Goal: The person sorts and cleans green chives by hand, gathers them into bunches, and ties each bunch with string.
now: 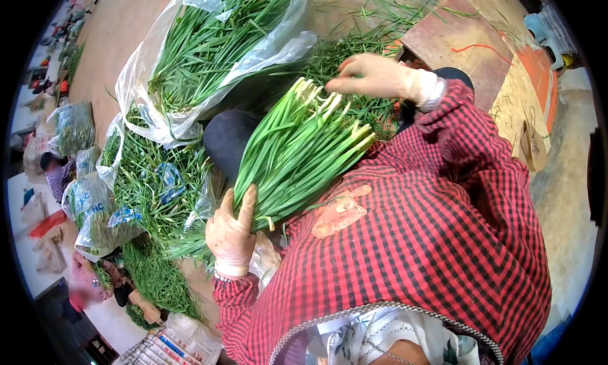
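A thick bunch of long green leaves with pale stem ends (297, 156) lies across the lap of the red-and-black checked garment. Around its leafy lower end, my left hand (233, 233) is closed, in a thin pale glove. My right hand (373, 76), also gloved, hovers at the pale stem ends with its fingers apart and nothing visibly in them. Beyond the left knee, a large clear plastic bag (136, 86) holds more of the same greens (209, 54).
Loose greens (158, 194) lie left of the knee, with trimmings (380, 111) under my right hand. A worn wooden board (459, 42) is at the upper right. Filled bags (92, 203) and a crouching person (85, 279) are at the left.
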Demonstrator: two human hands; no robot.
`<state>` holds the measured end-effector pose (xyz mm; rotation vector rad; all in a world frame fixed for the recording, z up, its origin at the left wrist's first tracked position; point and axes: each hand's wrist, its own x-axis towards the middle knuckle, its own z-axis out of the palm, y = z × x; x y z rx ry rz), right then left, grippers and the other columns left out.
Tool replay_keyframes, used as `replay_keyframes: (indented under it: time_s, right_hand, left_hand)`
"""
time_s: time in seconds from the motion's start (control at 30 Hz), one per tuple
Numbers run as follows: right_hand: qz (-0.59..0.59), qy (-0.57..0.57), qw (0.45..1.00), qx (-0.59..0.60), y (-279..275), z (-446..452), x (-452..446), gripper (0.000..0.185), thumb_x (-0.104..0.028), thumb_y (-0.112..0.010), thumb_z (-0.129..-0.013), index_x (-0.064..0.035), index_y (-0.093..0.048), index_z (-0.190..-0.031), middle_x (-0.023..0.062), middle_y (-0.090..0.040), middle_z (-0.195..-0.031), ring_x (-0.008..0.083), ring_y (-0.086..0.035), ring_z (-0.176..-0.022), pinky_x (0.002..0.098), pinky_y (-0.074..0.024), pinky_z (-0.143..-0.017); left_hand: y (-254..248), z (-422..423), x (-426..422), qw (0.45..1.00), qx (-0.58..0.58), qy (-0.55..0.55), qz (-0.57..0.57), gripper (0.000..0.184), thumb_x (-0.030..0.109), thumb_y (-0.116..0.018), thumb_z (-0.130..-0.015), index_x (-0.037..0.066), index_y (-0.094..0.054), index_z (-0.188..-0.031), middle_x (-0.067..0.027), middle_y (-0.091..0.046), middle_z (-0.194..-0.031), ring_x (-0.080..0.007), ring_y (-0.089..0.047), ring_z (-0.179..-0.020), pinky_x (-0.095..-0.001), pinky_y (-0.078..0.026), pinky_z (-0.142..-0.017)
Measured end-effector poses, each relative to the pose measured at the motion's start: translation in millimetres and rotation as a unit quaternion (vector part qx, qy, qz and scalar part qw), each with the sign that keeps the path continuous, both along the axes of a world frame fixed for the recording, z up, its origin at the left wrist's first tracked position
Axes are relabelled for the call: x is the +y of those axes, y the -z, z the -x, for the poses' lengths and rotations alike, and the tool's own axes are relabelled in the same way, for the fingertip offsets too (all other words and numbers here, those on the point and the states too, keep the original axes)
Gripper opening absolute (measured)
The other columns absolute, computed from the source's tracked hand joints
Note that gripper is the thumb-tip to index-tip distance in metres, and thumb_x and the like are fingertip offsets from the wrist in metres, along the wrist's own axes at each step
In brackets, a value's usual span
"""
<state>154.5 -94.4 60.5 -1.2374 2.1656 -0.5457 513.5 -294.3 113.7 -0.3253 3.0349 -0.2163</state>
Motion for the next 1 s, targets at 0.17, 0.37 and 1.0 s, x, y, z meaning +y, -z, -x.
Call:
replay_keyframes:
  time_s: [0.17, 0.37, 1.0]
  right_hand:
    - [-0.065, -0.078, 0.989, -0.105, 27, -42, -53, 0.082, -0.069, -0.056, -0.078, 0.0078, -0.065, -0.106, 0.0256, -0.066, -0.104, 0.0361, -0.064, -0.099, 0.0395, -0.0480, -0.089]
    - [0.092, -0.032, 0.995, -0.036, 38, -57, -23, 0.039, -0.036, -0.054, -0.089, 0.0021, -0.062, -0.086, 0.0245, -0.063, -0.082, 0.0432, -0.061, -0.082, 0.0482, -0.0478, -0.075]
    - [-0.041, 0.207, 0.977, 0.013, 39, 70, 53, 0.067, -0.053, -0.057, -0.090, -0.0031, -0.047, -0.134, 0.0166, -0.059, -0.123, 0.0291, -0.060, -0.110, 0.0358, -0.0527, -0.085]
  left_hand:
    - [-4, 12, 2, 0.999, 0.012, 0.047, 0.004, 0.079, 0.008, -0.071, -0.065, 0.030, -0.048, -0.137, -0.0130, -0.059, -0.120, -0.0252, -0.062, -0.077, -0.0365, -0.050, -0.063]
    - [18, -1, -8, 1.000, 0.013, 0.006, -0.025, 0.089, 0.011, -0.079, -0.054, 0.027, -0.048, -0.136, -0.0106, -0.057, -0.125, -0.0294, -0.061, -0.097, -0.0402, -0.048, -0.076]
    - [41, -4, -10, 0.994, 0.075, 0.021, -0.076, 0.085, 0.009, -0.079, -0.052, 0.023, -0.053, -0.131, -0.0132, -0.057, -0.126, -0.0330, -0.060, -0.101, -0.0416, -0.049, -0.079]
